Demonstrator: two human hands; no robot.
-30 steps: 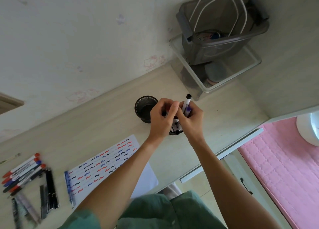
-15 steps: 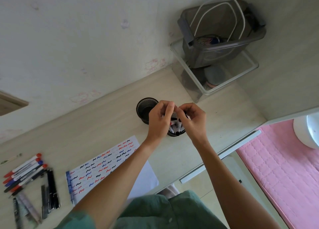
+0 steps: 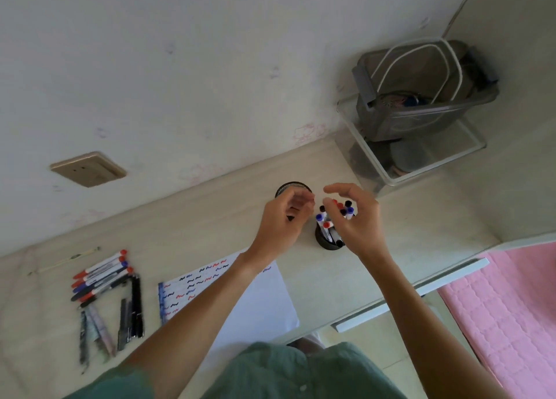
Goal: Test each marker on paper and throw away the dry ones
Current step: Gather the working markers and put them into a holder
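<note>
A black mesh cup stands on the desk and holds several markers with red, blue and black caps. My right hand hovers over these markers with loosely curled fingers and grips none of them. Just to the left, my left hand hangs with relaxed fingers in front of a second, empty black cup, partly hiding it. A sheet of paper with rows of red, blue and black squiggles lies under my left forearm.
Several red and blue capped markers, black pens and grey pens lie at the desk's left. A grey bin sits in a clear box at the back right. The desk edge borders a pink mat.
My right hand lowered a marker into the cup and let it go. Both hands have since drawn apart and lifted slightly off the cup.
</note>
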